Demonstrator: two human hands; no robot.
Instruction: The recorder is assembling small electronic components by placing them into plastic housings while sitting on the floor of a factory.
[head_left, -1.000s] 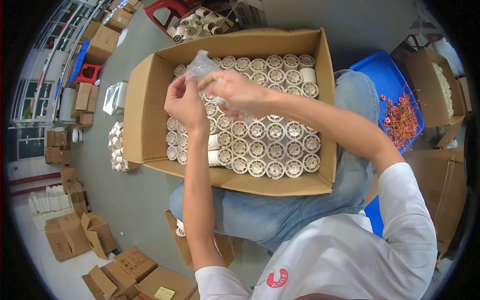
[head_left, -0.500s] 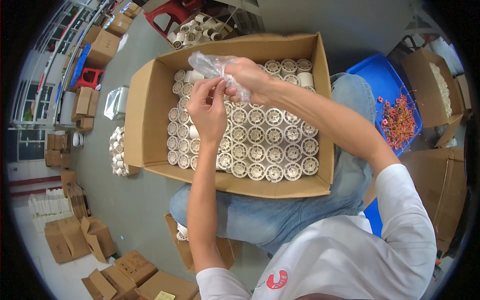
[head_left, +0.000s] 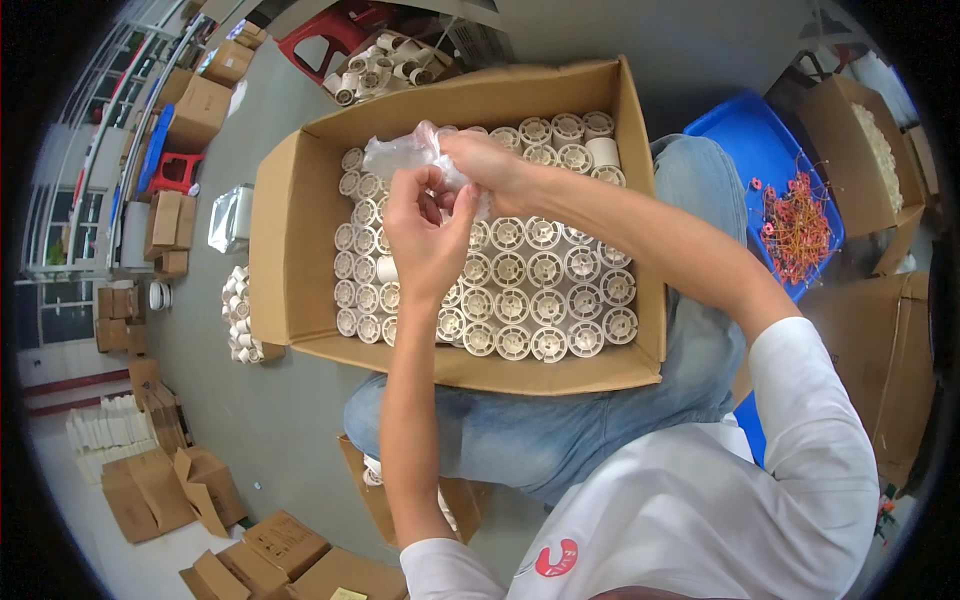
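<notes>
Above a large open cardboard box (head_left: 470, 376), both my hands are at a crumpled clear plastic bag (head_left: 395, 155). My right hand (head_left: 482, 165) is closed around the bag, part of which bulges out to the left. Just below it, my left hand (head_left: 425, 215) has its fingers curled in at the bag's near side, thumb toward the right hand. What its fingertips pinch is partly hidden. Rows of white round plastic parts with slotted ends (head_left: 510, 270) fill the box, most standing upright. A few lie tilted or on their sides.
A blue tray (head_left: 735, 125) with a pile of red and orange wired parts (head_left: 797, 235) stands right. More white parts (head_left: 240, 315) lie left, and others fill a carton (head_left: 385, 70) beyond. A red stool (head_left: 320, 40) stands far off; cardboard boxes (head_left: 285, 545) sit lower left.
My left hand has turned, its fingers curling further in against the bag. The right hand has shifted slightly down and left, and the bag's loose end has swung lower and to the left.
</notes>
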